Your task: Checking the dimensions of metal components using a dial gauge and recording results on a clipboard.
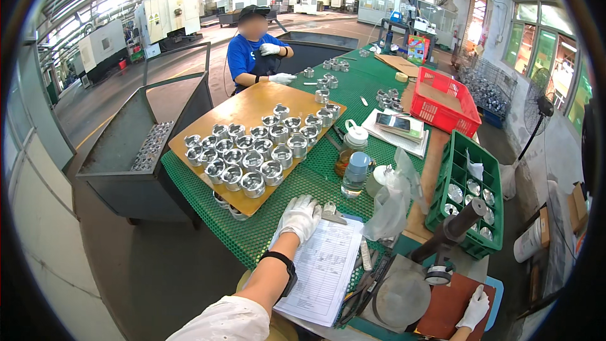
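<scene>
My left hand [300, 220], in a white glove, lies with its fingers stretched over the top of a clipboard [334, 216], beside its metal clip. A printed form sheet [320, 265] is held on the clipboard. At the lower right my right hand [475, 308], also gloved, rests on a reddish-brown board [445, 306]; its fingers look loosely extended, with nothing seen in them. Just beyond my left hand, many silver pistons [253, 184] stand in rows on a yellow-brown board [218, 117]. A dial gauge [439, 273] on a dark post stands near my right hand.
Bottles [356, 173] and a plastic bag [391, 205] stand mid-table. A green crate [442, 180] with pistons and a red basket [470, 106] line the right side. A co-worker [249, 57] in blue is across the table. A grey metal cart [113, 183] stands left.
</scene>
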The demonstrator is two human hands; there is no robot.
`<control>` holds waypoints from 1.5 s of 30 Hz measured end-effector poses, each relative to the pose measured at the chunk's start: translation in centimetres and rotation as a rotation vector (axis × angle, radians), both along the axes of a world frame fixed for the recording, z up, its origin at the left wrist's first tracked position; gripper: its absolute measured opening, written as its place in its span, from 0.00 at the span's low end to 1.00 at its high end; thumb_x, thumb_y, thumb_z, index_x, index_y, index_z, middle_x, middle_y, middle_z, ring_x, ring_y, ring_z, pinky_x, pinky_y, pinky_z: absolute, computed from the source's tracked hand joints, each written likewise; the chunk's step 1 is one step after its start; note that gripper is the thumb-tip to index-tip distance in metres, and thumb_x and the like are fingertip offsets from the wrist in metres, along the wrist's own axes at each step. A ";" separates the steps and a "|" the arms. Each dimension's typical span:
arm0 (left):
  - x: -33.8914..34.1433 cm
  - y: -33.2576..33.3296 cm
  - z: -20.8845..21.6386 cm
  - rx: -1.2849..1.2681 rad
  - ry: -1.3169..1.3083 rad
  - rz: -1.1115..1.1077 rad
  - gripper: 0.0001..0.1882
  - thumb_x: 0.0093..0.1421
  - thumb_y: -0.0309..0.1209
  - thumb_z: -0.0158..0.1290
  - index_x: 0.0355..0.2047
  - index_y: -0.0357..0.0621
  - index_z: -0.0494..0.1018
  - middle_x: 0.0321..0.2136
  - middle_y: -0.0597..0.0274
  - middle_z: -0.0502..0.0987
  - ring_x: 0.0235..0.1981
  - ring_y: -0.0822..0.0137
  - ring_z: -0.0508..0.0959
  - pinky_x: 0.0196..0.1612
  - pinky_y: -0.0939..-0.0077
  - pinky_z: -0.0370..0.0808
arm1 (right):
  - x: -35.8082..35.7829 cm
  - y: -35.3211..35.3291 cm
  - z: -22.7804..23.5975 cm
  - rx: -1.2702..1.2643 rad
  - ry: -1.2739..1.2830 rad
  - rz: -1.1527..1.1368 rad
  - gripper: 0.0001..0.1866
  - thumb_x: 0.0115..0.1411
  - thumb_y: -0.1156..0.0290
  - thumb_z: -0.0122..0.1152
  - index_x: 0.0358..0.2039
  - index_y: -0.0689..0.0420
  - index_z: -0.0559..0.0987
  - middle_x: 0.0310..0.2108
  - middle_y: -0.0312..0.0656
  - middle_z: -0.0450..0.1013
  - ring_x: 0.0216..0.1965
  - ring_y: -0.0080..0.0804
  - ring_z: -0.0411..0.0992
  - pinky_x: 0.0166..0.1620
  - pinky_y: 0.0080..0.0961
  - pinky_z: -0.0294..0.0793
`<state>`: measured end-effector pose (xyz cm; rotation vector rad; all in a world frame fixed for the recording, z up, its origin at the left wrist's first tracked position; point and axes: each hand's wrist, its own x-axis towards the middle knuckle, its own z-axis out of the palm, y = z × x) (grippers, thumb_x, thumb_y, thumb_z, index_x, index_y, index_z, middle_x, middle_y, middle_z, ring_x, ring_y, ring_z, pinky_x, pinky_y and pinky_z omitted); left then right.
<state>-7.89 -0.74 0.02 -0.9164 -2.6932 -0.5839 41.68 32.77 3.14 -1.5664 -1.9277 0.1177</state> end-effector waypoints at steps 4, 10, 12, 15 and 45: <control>0.0 -0.2 -0.1 0.009 0.003 0.000 0.22 0.63 0.42 0.38 0.48 0.43 0.73 0.53 0.54 0.71 0.57 0.59 0.66 0.63 0.64 0.56 | 0.0 -0.1 0.0 0.013 -0.005 0.018 0.29 0.65 0.52 0.46 0.16 0.65 0.72 0.10 0.46 0.65 0.13 0.36 0.63 0.23 0.38 0.58; 0.1 0.2 0.0 -0.005 0.004 -0.005 0.22 0.63 0.42 0.38 0.48 0.43 0.72 0.53 0.54 0.70 0.58 0.59 0.65 0.63 0.64 0.55 | 0.3 0.3 -0.3 0.008 0.010 0.000 0.30 0.65 0.52 0.46 0.16 0.65 0.72 0.11 0.46 0.65 0.13 0.37 0.64 0.23 0.39 0.59; -0.1 0.1 0.1 -0.008 -0.007 -0.002 0.22 0.63 0.42 0.38 0.48 0.43 0.72 0.54 0.54 0.70 0.58 0.59 0.65 0.63 0.64 0.55 | 0.0 0.2 -0.2 0.010 0.003 0.002 0.30 0.65 0.52 0.46 0.16 0.65 0.72 0.11 0.47 0.66 0.14 0.37 0.64 0.23 0.39 0.59; -0.2 -0.1 0.1 -0.009 -0.014 -0.001 0.22 0.63 0.42 0.38 0.49 0.43 0.72 0.54 0.54 0.70 0.58 0.59 0.65 0.64 0.64 0.55 | -0.2 0.3 -0.2 0.017 -0.018 0.002 0.29 0.65 0.52 0.46 0.17 0.65 0.73 0.11 0.47 0.67 0.14 0.38 0.65 0.23 0.39 0.60; 1.6 -1.9 15.4 1.872 -1.478 -0.729 0.18 0.51 0.27 0.46 0.42 0.36 0.72 0.49 0.55 0.72 0.55 0.58 0.66 0.63 0.56 0.56 | -2.0 -3.1 3.6 0.003 -0.079 -0.002 0.28 0.64 0.53 0.45 0.17 0.64 0.75 0.19 0.54 0.72 0.24 0.54 0.72 0.31 0.48 0.68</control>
